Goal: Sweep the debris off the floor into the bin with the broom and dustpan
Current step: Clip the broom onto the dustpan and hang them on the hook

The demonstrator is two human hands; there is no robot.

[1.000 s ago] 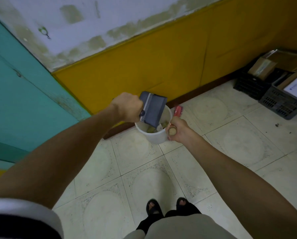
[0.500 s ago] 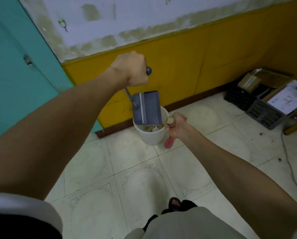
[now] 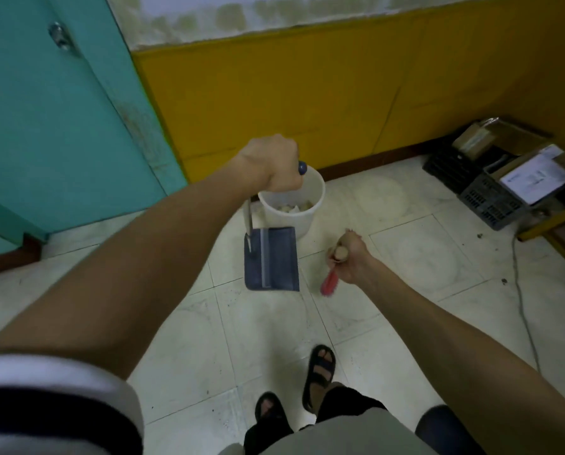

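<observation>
The floor [image 3: 248, 333] is pale tile, with dark specks scattered to the right near a cable [image 3: 520, 290] and crates [image 3: 491, 198]. By my reading the next step is to gather those. The bin [image 3: 294, 205], a white bucket, stands by the yellow wall [image 3: 307, 103] and holds pale debris [image 3: 291, 206].

The dustpan [image 3: 272, 259] hangs just in front of the bin, blade down, clear of the floor, and looks empty. The left hand [image 3: 274, 165] is a tight fist round the top of its long handle. The broom [image 3: 330, 282], a small red brush, points down from the right hand [image 3: 350, 257], which is closed round its wooden handle; the bristles are blurred and seem off the floor.

To do this well: carry both tools over to the specks, not the reverse. Set the pan's lip flat on the tile so grit cannot slip under. Sweep in short strokes toward it, and keep the bristles away from the cable. Lift the pan level, then tip it low inside the bin's rim.
</observation>
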